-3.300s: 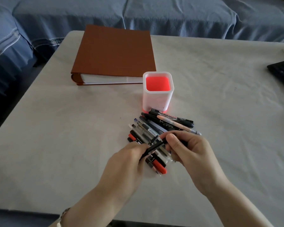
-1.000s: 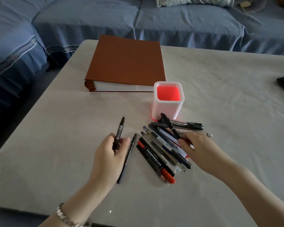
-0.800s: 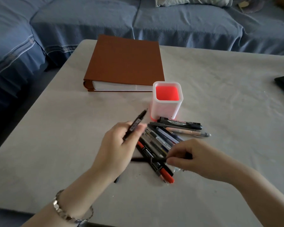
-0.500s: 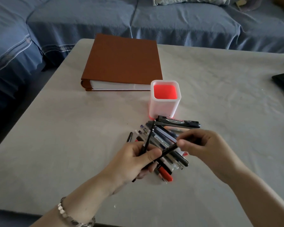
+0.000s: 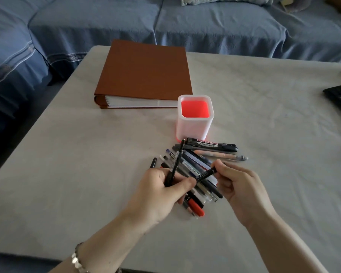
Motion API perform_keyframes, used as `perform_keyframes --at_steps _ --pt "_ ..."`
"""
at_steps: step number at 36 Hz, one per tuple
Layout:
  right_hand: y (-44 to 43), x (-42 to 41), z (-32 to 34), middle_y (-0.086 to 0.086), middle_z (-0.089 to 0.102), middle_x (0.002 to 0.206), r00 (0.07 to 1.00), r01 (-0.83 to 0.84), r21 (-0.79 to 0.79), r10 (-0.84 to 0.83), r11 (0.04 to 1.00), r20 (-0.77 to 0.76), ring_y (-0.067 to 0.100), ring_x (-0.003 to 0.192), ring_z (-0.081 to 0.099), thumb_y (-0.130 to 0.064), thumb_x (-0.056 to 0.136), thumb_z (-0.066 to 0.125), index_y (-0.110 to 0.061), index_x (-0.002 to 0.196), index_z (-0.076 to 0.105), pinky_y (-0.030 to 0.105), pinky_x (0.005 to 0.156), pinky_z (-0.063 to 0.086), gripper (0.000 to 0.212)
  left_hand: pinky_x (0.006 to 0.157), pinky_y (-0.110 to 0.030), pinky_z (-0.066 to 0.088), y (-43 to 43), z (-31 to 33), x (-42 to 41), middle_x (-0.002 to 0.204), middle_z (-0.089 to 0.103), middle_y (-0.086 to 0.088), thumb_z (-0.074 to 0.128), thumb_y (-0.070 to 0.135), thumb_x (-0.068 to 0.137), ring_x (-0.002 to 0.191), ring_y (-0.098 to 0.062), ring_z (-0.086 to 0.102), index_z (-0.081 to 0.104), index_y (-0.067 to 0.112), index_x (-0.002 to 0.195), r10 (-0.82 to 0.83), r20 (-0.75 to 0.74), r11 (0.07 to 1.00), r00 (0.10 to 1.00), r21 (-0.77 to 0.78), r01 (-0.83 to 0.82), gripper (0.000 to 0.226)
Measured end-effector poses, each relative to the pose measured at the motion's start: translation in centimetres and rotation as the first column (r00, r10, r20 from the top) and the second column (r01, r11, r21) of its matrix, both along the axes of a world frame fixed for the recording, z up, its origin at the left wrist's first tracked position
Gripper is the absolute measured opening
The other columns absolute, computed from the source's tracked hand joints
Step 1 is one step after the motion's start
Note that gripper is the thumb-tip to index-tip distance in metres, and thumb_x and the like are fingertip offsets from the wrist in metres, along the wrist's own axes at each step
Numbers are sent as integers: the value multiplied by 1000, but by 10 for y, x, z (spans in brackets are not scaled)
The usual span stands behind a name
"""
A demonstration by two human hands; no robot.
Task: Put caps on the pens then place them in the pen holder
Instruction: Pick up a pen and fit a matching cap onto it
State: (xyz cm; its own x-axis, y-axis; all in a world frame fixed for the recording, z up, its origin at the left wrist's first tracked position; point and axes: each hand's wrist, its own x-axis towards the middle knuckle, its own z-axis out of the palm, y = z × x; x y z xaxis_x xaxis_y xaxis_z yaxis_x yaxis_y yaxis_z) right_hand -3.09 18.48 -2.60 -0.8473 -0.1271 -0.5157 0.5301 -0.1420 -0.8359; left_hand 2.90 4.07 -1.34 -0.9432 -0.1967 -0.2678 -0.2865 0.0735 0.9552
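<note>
Black pen (image 5: pixel 176 162): gripped in the left hand (image 5: pixel 163 191), with the fingers curled round its lower end. Its long axis runs up and away, so the far end is aimed at the pen holder (image 5: pixel 195 123).

A second black piece (image 5: pixel 206 175) is pinched at its upper end by the right hand (image 5: pixel 239 187). It slants down-left until its low end is met by the left thumb. Whether it is a long cap or another pen cannot be told at this angle.

Both are held just above the pile of pens (image 5: pixel 195 164), which is fanned out on the table (image 5: pixel 87 154) directly in front of the holder. The holder's red floor is bare; nothing is stored yet.

Step judged: the two pieces are to be brought end to end, so the slanted one must be turned into line with the gripped pen.

Open room is found left of the pile. The brown binder (image 5: pixel 144 75) stands close behind the holder, and the whiteboard marker (image 5: pixel 212 145) lies across its foot. Table edges are well apart from the work.
</note>
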Motion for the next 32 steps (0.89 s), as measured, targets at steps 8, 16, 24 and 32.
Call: perform_keyframes --at_steps 8,16,24,32 --pt "40 -43 -7 3 42 58 955 293 -35 -294 956 -34 4 38 26 -8 88 52 -5 67 56 13 35 20 22 39 -15 31 -26 -9 17 44 59 2 65 20 81 32 -3 37 65 14 64 18 33 972 999 -235 -10 18" --pt "2 -5 26 -7 59 53 893 -194 214 263 957 -365 1 45 44 -9 89 51 -14 76 67 10 48 37 20 51 -16 34 -13 -20 21 67 64 14 56 31 87 48 1 46 55 31 73 -171 101 883 980 -427 198 14" --pt "2 0 31 -9 60 51 833 -191 295 314 936 -456 2 47 45 -11 85 56 -17 75 66 9 51 36 16 51 -10 34 -8 -9 20 57 52 32 52 34 89 54 4 46 48 34 64 -187 61 830 980 -525 191 26" --pt "1 1 29 -9 62 54 826 -270 363 408 892 -389 11 55 47 -15 83 59 -27 72 67 19 55 42 18 53 -11 36 -3 -5 21 59 51 37 49 33 91 55 6 48 52 30 75 -237 37 805 971 -552 218 16"
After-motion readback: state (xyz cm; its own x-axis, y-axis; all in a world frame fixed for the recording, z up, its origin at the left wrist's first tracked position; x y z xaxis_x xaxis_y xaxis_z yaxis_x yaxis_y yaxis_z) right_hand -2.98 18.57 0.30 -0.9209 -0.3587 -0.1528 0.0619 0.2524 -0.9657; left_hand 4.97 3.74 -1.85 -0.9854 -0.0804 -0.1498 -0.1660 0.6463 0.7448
